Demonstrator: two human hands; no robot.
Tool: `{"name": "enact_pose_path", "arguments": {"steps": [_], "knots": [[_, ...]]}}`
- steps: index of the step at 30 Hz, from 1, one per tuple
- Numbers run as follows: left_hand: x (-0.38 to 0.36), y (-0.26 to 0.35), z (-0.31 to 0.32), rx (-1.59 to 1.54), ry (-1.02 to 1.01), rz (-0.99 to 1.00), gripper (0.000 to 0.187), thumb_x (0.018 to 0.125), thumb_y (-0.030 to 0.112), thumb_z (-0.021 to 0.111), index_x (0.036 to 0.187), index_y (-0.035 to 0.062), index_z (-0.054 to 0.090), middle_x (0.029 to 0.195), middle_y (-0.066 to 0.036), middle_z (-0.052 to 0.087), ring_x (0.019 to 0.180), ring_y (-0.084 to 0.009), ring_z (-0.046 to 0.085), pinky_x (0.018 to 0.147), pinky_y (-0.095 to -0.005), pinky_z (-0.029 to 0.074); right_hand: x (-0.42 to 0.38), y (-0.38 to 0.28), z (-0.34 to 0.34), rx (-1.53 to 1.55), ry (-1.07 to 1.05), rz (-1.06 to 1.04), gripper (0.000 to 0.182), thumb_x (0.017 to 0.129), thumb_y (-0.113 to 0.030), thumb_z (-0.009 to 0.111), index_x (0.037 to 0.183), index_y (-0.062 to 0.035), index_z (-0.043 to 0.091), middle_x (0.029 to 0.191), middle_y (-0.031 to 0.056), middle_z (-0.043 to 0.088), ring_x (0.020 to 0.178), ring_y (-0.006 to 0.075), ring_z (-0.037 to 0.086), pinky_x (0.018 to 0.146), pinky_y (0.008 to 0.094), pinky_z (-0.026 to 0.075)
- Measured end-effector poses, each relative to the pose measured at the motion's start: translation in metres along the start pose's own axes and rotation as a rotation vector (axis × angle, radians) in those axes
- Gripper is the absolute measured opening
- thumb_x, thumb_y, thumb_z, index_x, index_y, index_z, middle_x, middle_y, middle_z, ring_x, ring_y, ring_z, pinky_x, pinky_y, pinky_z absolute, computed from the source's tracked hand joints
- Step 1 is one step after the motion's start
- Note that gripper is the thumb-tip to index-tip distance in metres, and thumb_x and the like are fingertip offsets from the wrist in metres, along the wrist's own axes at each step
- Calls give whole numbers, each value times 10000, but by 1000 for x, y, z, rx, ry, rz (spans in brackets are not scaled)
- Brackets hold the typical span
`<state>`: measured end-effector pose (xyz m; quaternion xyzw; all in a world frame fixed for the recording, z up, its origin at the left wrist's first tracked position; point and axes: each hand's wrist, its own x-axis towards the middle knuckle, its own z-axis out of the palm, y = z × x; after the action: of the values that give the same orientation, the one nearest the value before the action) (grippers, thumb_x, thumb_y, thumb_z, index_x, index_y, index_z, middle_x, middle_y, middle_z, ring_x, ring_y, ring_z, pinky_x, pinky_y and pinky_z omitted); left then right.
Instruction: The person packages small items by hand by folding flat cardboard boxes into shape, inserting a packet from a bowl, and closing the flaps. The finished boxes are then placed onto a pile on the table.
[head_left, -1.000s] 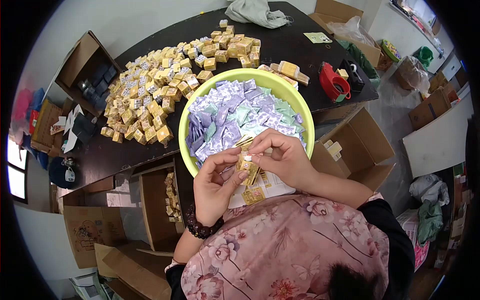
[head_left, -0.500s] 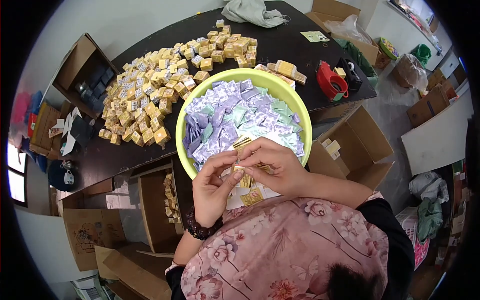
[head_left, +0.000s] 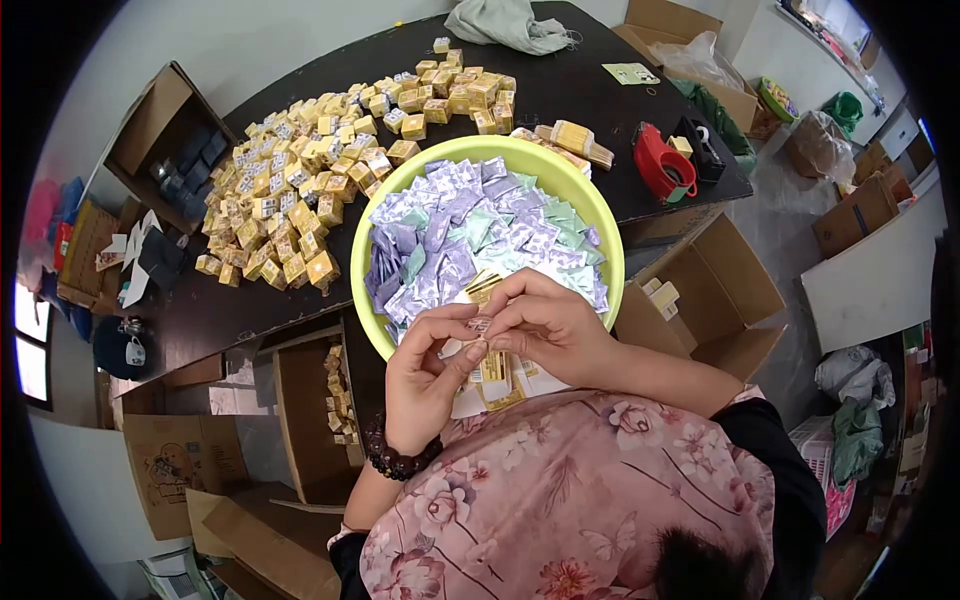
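Close together over the near rim of a yellow-green basin (head_left: 612, 240), my left hand (head_left: 425, 365) and my right hand (head_left: 555, 325) meet fingertip to fingertip. Both pinch a small printed carton (head_left: 481, 325), mostly covered by the fingers. Just below, flat yellow cartons (head_left: 497, 385) lie on a white surface by my lap. Another yellow carton piece with dark stripes (head_left: 483, 287) shows beyond the fingertips. Purple, white and green sachets (head_left: 480, 215) fill the basin. A beaded bracelet circles my left wrist.
Many small yellow boxes (head_left: 290, 190) are heaped on the dark table (head_left: 180, 320) to the left. A red tape dispenser (head_left: 662, 165) and a stack of flat cartons (head_left: 575, 142) sit behind the basin. Open cardboard boxes stand at right (head_left: 715, 290) and lower left (head_left: 300, 430).
The fingers have shifted slightly around the small carton, and its visible side now looks pinkish-white. The flat cartons under the hands appear slightly moved.
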<state>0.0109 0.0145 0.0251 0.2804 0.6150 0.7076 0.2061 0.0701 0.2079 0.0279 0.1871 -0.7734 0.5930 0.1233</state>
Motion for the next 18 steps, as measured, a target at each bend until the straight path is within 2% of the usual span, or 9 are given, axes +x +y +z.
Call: {"name": "enact_pose_path", "arguments": {"steps": [2, 3, 5, 6, 9, 11, 14, 16, 18], "knots": [[3, -1, 2, -40, 26, 63, 171, 896, -47, 594, 1053, 3, 551, 1230, -126, 540, 1110, -165, 569, 900, -278, 498, 5, -5, -5, 97, 132, 131, 161, 867, -18, 654, 1026, -11, 637, 1055, 74, 533, 975, 160, 589, 788, 258, 517], [3, 0, 2, -41, 24, 64, 171, 896, -47, 594, 1053, 3, 551, 1230, -126, 540, 1110, -165, 569, 900, -278, 498, 10, 12, -14, 43, 276, 54, 241, 881, -61, 640, 1115, -10, 608, 1057, 115, 561, 1015, 211, 594, 795, 289, 528], [0, 4, -3, -457, 103, -172, 150, 935, -15, 541, 1071, 27, 494, 1221, -127, 547, 1095, -177, 582, 923, -305, 499, 21, 39, -45, -356, 404, 165, 330, 875, -129, 649, 1177, -16, 582, 1073, 166, 576, 1027, 275, 591, 830, 346, 523], [0, 5, -7, -538, 65, -251, 137, 958, 6, 498, 1081, 45, 452, 1218, -134, 552, 1101, -192, 584, 946, -318, 495, 21, 57, -62, -778, 355, 123, 355, 838, -182, 686, 1142, -18, 608, 1095, 198, 575, 1008, 321, 589, 843, 390, 505], [-5, -16, -19, -739, -107, -359, 112, 968, 23, 479, 1071, 47, 446, 1225, -140, 552, 1092, -195, 591, 944, -325, 499, 13, 97, -80, -857, 170, 279, 341, 807, -192, 713, 1084, -11, 630, 1067, 198, 587, 949, 314, 596, 832, 396, 485], [-9, -13, -18, -760, -163, -395, 225, 949, -5, 504, 1167, 36, 464, 1224, -120, 558, 1113, -187, 576, 963, -316, 471, 19, 86, -78, -728, 184, 373, 315, 809, -180, 713, 1059, -6, 635, 1015, 183, 605, 903, 287, 605, 803, 379, 488], [-14, -3, -22, -74, -473, -285, 514, 879, -18, 594, 1361, -3, 415, 1275, -89, 549, 1110, -170, 569, 971, -285, 430, 17, 89, -78, -466, 339, 457, 255, 819, -142, 704, 1020, 1, 641, 905, 143, 631, 808, 226, 610, 746, 335, 491], [-14, -2, -31, -152, -410, -338, 488, 890, -32, 582, 1351, -9, 422, 1260, -91, 557, 1125, -163, 558, 982, -288, 425, 17, 72, -74, -360, 586, 348, 156, 848, -57, 662, 987, 10, 648, 817, 87, 645, 728, 140, 597, 678, 270, 485], [-13, 1, -36, -329, -177, -432, 432, 892, -57, 582, 1301, -16, 446, 1230, -102, 576, 1107, -148, 570, 960, -281, 449, 17, 31, -57, -201, 570, 203, 141, 852, -46, 655, 983, 5, 654, 827, 85, 651, 740, 140, 605, 674, 266, 483]]}}
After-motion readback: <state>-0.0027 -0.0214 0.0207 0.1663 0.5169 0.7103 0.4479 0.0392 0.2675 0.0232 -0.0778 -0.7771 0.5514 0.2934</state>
